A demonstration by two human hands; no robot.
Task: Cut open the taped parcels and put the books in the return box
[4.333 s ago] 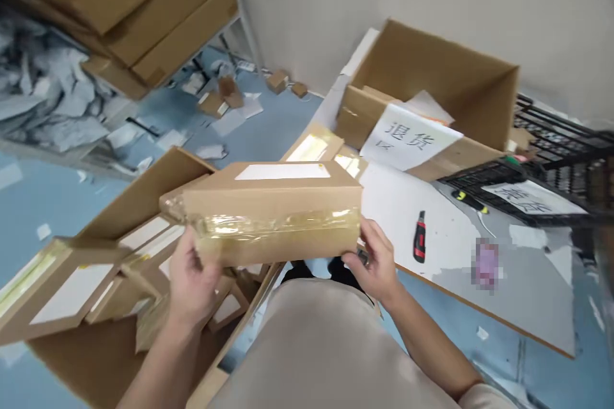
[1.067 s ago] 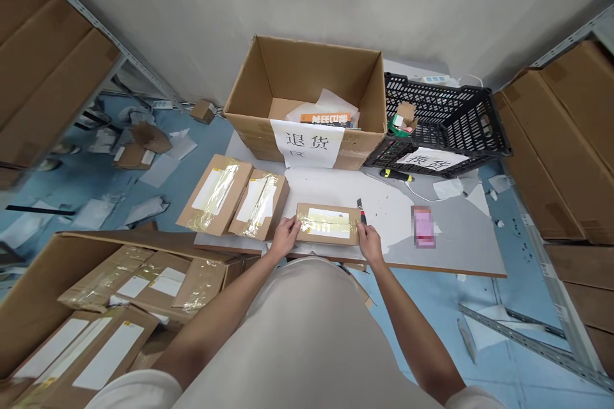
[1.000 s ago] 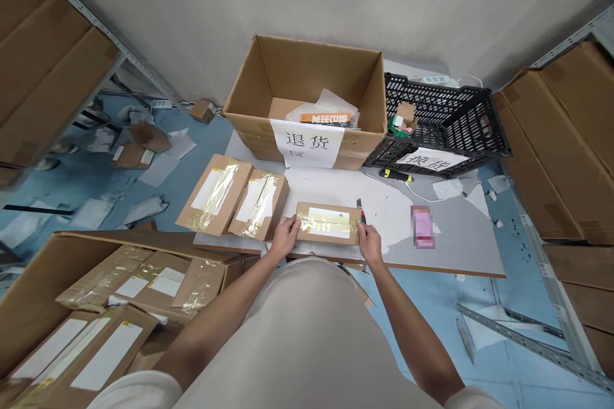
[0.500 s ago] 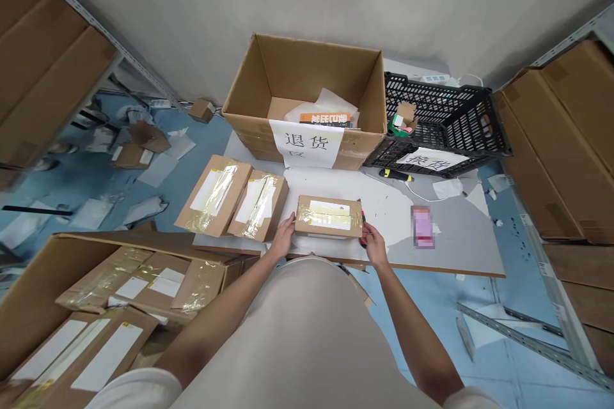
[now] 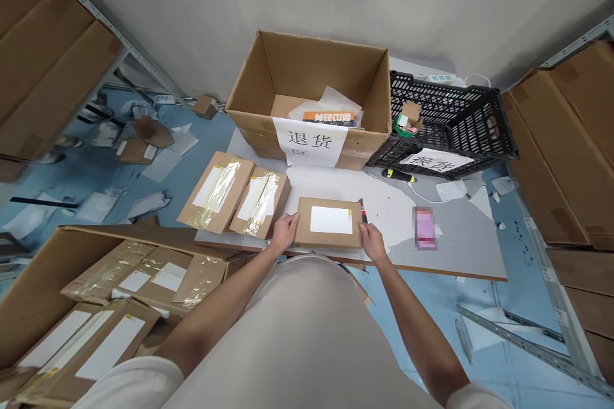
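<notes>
A small cardboard box (image 5: 305, 239) with a white label on its upper face is held between my two hands at the front of the table. My left hand (image 5: 286, 232) grips its left end, fingers closed on the edge. At the opposite end, my right hand (image 5: 373, 241) is closed on the right edge. Just beyond that hand, a red and black item (image 5: 363, 212) shows partly behind the box; its kind is hidden. Left of my left hand lie two taped boxes, a narrower carton (image 5: 259, 203) and a larger carton (image 5: 215, 192), both labelled.
Behind stands a large open carton (image 5: 261, 128) with a paper sign, holding papers and an orange packet. A black plastic crate (image 5: 480, 121) is beside it. A black and yellow utility knife (image 5: 400, 176) and a blurred pink item (image 5: 425, 227) lie rightward. A bin of boxes (image 5: 86, 233) stands lower left.
The box has been turned in my hands: its taped face showed before, and a broad face with a flat white label shows now. Both hands stay at its ends.
</notes>
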